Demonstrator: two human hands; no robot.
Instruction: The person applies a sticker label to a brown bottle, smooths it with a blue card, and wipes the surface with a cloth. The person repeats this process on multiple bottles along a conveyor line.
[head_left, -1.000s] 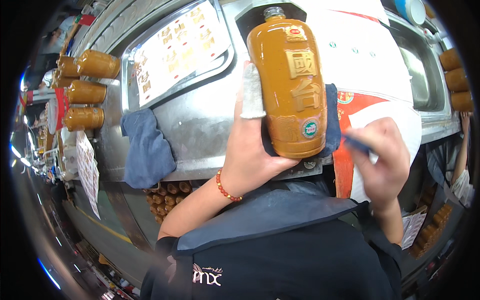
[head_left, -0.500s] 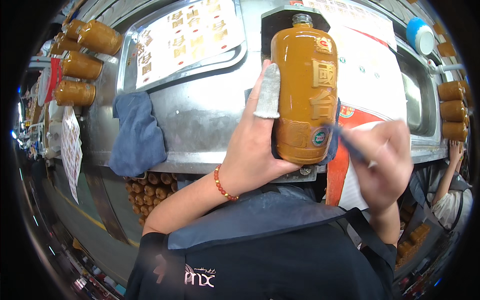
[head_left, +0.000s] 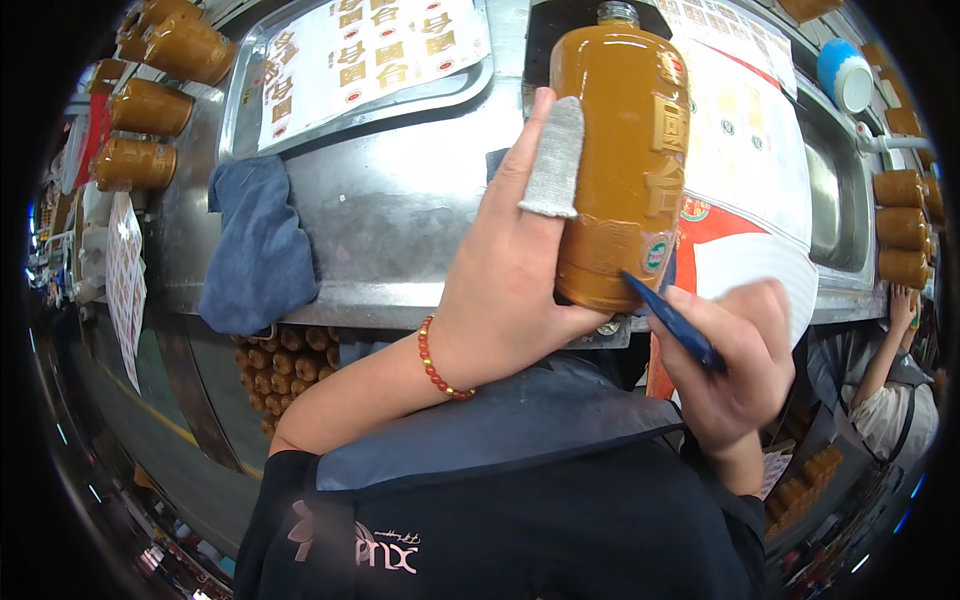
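An amber-brown bottle (head_left: 622,130) with raised lettering and a bare threaded neck lies tilted before me, its neck pointing away. My left hand (head_left: 510,240) grips it from the left, thumb under the base, with a grey cloth sleeve (head_left: 556,160) on one finger. Between the fingers of my right hand (head_left: 735,350) is a slim blue pointed tool (head_left: 680,322). Its tip touches the bottle's face near the base, just left of a small round green-and-white label (head_left: 655,254). Behind the bottle is a dark block (head_left: 541,50).
A metal tray (head_left: 480,105) carries a sheet of gold stickers (head_left: 375,60). A blue cloth (head_left: 262,245) lies on the metal table's left. White-and-red sheets (head_left: 765,190) lie beside a sink (head_left: 842,225). More brown bottles stand left and right; another person's hand (head_left: 903,305) shows at right.
The bottle has rolled to the right, so its lettering faces more sideways. My right hand has moved slightly left and down, bringing the blue tool's tip onto the lower face.
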